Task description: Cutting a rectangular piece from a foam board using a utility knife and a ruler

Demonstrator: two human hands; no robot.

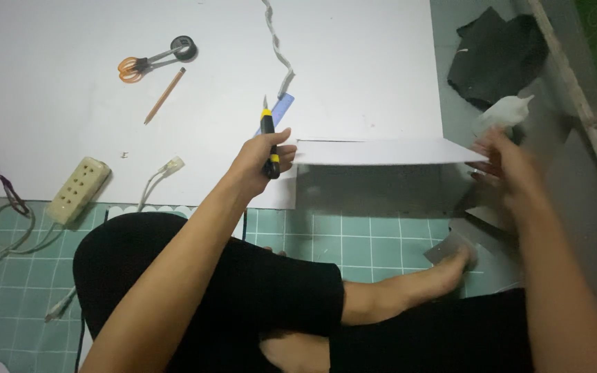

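light: dim, cool, from above | shadow: under lifted sheet (pixel 381 152) | blur: right hand (pixel 509 162)

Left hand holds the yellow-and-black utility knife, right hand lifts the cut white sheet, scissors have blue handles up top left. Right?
Not quite: in the head view the scissors have orange handles, not blue. The rest stands: the left hand holds the yellow-and-black utility knife, and the right hand, blurred, lifts the edge of the cut white sheet.
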